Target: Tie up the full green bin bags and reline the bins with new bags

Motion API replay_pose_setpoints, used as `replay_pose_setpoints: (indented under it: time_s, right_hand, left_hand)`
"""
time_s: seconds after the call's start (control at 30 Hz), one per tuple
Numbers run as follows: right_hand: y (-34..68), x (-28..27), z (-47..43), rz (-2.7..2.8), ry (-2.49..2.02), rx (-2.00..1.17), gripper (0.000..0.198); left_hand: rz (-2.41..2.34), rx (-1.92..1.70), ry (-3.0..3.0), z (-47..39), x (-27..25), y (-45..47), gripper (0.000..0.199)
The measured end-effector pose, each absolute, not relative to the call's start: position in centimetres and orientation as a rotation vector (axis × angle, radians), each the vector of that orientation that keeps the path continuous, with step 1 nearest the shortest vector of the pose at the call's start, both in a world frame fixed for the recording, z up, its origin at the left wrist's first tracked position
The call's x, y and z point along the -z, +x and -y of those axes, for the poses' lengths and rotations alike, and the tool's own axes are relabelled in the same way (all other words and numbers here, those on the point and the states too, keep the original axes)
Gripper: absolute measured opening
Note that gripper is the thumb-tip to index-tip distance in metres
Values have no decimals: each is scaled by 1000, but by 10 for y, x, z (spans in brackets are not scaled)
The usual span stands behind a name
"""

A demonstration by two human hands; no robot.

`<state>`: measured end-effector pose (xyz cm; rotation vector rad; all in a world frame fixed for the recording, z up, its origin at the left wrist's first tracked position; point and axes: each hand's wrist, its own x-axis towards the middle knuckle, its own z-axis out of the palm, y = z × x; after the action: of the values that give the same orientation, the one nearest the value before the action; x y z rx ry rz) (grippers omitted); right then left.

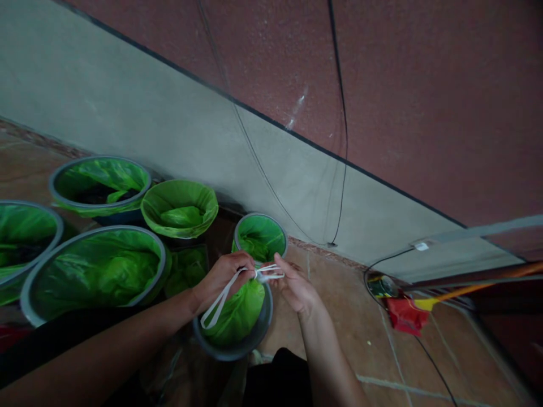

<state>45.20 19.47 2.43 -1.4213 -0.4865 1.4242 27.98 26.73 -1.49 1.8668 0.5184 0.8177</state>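
Observation:
A green bin bag stands gathered up inside a grey bin in front of me. White drawstrings come together in a knot at the bag's bunched top. My left hand is closed on the drawstring, with a long loop hanging below its fingers. On the other side of the knot, my right hand has a white drawstring loop between its thumb and curled fingers. Those fingers are partly hidden behind the thumb and palm.
Several other bins with green liners stand at left, among them a large bin and a liner-covered bin. A smaller bin sits by the wall. At right are a red dustpan or broom head and a black cable.

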Motion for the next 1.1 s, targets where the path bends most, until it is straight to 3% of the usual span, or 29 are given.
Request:
replay_pose_setpoints:
  time_s: [0.17, 0.43, 0.63, 0.83, 1.03, 1.1]
  right_hand:
    - [459, -25, -193, 564, -1534, -1381, 52]
    - [473, -9, -191, 937, -1973, -1115, 51]
    - [474, -6, -193, 984, -2063, -1099, 48]
    - [461, -20, -193, 928, -1823, -1259, 53]
    - [447, -20, -196, 1046, -1609, -1376, 57]
    - [443, -16, -197, 1131, -1568, -1389, 56]
  left_hand:
    - [-612, -801, 1850, -267, 20, 279, 22]
    - [-802, -602, 2082, -279, 8, 262, 26]
    - [-898, -455, 1625, -280, -4, 263, 25]
    - [-776, -467, 1005, -270, 0, 279, 49]
    - [-639, -441, 1146, -268, 15, 283, 25]
    - [-567, -415, 1265, -267, 19, 283, 26]
